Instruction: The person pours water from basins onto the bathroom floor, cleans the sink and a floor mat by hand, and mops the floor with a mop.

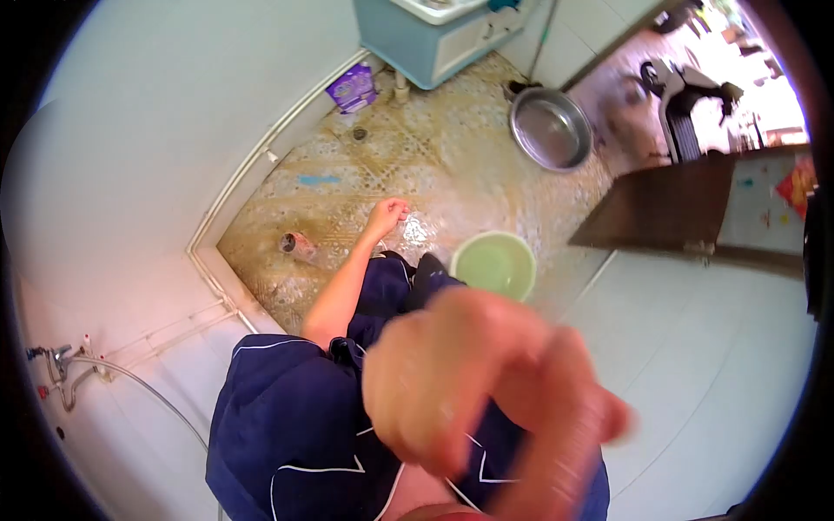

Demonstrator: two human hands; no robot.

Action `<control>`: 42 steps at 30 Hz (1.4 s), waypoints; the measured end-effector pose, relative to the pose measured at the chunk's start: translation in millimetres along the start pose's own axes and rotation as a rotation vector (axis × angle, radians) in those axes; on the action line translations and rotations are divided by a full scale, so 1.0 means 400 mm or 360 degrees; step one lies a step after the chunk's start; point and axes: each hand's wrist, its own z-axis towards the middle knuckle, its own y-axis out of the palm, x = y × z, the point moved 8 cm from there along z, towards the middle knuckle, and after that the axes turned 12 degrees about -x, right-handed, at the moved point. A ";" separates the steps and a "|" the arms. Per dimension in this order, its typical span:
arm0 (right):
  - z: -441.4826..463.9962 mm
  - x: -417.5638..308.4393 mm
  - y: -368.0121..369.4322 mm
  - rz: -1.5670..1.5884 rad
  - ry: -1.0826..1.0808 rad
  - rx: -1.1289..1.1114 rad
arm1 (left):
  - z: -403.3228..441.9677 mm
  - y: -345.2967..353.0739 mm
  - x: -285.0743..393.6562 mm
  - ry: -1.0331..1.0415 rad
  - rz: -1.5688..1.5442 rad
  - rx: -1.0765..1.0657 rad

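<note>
My right hand point(469, 356) looms large and blurred at lower centre of the frame, its fingers bent; I see nothing in it, but the blur means I can't tell whether it grasps anything. My left hand point(388, 217) is near the centre, low over the floor point(452, 139), fingers curled inward; nothing shows in it, though I can't see inside the curl.

The green basin point(460, 256) stands right of centre, to the right of my left hand and slightly lower, and directly above my right hand in the frame. It is round, so no long axis matters. My right hand's outline comes close to it, but that hand looks raised toward my face, so I judge my left the nearer.

Farther out, a metal basin point(556, 130) sits at upper right, a purple packet point(352, 89) at upper left, and a small cylindrical container point(301, 247) left of centre.
</note>
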 end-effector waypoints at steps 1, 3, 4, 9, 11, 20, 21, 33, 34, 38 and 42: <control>0.006 0.054 -0.021 0.0078 0.0098 0.0004 | -0.004 -0.043 0.012 -0.0007 -0.0035 0.0055; 0.015 0.178 -0.055 0.0215 0.0289 0.0022 | -0.014 -0.141 0.024 0.0006 -0.0053 0.0154; 0.018 0.233 -0.068 0.0278 0.0375 0.0043 | -0.024 -0.186 0.019 -0.0004 -0.0040 0.0208; 0.100 0.405 -0.079 0.0771 0.0304 0.0105 | -0.119 -0.364 -0.030 0.0030 -0.0358 0.0543; 0.102 0.462 -0.079 0.1216 0.0033 0.0090 | -0.141 -0.401 -0.023 0.0066 -0.0417 0.0640; 0.128 0.391 -0.234 0.1229 -0.0090 0.0276 | -0.077 -0.425 -0.075 -0.0156 -0.0456 0.0729; 0.121 0.365 -0.259 0.1068 -0.0187 0.0209 | -0.053 -0.408 -0.070 -0.0211 -0.0461 0.0714; -0.422 -0.177 -0.741 -0.0834 0.1461 0.0667 | 0.500 -0.015 0.271 -0.0063 -0.0315 0.0103; -0.542 -0.226 -0.798 -0.0867 0.1578 0.1107 | 0.537 0.016 0.286 -0.0059 -0.0327 0.0049; -0.955 -0.395 -0.956 -0.1210 0.1633 0.1948 | 0.659 0.153 0.397 -0.0142 -0.0085 -0.0125; -1.036 -0.493 -1.032 -0.1153 0.1481 0.2343 | 0.779 0.247 0.461 -0.0166 -0.0037 -0.0317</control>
